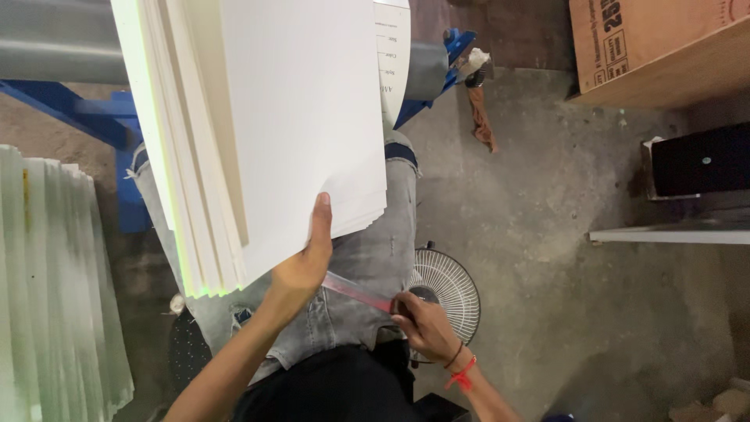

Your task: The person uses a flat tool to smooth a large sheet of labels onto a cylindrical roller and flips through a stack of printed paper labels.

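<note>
My left hand (301, 262) grips the lower edge of a thick stack of large white sheets (266, 117), thumb laid flat on the top sheet; the stack rests across my lap in grey jeans (367, 258). My right hand (426, 324), with a red thread and dark band at the wrist, is closed on the end of a clear pinkish ruler (355, 291). The ruler runs from that hand up-left under the left hand's palm, along the stack's bottom edge.
A second pile of white sheets (55, 289) stands at the left. A small floor fan (445, 289) sits on the concrete floor by my knee. A blue metal frame (101, 117), a cardboard box (656, 47) and a black box (699, 160) lie around.
</note>
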